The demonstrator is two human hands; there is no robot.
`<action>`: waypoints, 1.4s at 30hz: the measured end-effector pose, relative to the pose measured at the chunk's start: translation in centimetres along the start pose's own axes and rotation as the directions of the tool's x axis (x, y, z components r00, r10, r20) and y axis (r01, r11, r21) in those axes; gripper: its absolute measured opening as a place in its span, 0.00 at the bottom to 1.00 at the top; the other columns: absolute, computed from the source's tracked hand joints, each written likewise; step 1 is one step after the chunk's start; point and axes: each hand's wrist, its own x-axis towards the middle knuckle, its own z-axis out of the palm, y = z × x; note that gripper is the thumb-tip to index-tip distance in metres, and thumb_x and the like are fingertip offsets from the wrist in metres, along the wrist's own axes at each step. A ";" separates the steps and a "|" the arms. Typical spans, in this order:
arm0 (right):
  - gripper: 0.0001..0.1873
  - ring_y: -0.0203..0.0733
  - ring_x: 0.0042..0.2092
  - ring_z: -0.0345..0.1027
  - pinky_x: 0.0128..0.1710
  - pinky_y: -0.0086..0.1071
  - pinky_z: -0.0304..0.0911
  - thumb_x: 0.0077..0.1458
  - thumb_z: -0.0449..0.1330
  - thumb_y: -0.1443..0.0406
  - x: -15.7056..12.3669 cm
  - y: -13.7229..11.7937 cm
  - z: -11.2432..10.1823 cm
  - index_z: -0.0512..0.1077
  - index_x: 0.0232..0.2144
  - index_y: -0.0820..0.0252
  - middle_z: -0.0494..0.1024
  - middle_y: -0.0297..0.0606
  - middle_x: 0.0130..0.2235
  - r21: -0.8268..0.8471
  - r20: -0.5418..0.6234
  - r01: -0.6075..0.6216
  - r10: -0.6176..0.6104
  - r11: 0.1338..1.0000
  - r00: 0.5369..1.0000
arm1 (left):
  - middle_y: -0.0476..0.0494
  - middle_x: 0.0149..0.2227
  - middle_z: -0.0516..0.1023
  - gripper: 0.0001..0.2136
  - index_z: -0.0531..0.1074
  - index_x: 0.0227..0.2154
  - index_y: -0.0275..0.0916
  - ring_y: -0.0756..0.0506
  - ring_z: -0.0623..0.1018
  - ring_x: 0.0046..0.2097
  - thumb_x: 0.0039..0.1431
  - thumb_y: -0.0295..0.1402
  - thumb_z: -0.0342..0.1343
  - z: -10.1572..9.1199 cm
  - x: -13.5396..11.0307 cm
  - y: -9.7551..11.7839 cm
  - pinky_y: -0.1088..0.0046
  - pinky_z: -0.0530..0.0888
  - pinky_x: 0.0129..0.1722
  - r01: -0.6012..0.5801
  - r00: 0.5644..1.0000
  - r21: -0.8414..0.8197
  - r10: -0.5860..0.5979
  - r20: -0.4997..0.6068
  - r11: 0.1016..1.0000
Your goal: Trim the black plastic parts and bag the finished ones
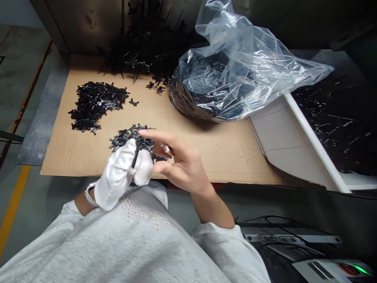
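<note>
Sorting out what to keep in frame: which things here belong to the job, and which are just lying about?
Likely job: white-gloved left hand, black plastic piece it pinches, bare right hand, loose black pieces on the cardboard sheet, bagged black pieces.
Lying about: metal bracket, cables, grey device at lower right.

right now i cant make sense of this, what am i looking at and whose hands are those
This picture comes from a camera worn on a person's head, looking down at their own hands. No machine is doing the handling. The left hand, in a white glove, pinches a small black plastic piece. The bare right hand is open beside it, above a small heap of black pieces. That heap and a larger heap lie on a cardboard sheet. To the right are a clear plastic bag holding more black pieces and a white tray.
</note>
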 end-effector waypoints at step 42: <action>0.16 0.32 0.30 0.66 0.29 0.27 0.64 0.61 0.58 0.54 0.1 0.0 1.4 0.75 0.39 0.60 0.75 0.34 0.31 0.247 0.025 -0.197 0.196 0.949 0.980 | 0.54 0.10 0.47 0.27 0.46 0.14 0.41 0.53 0.55 0.14 0.65 0.47 0.44 0.3 -0.4 1.1 0.73 0.57 0.16 0.188 0.960 -0.375 -0.090 0.264 0.908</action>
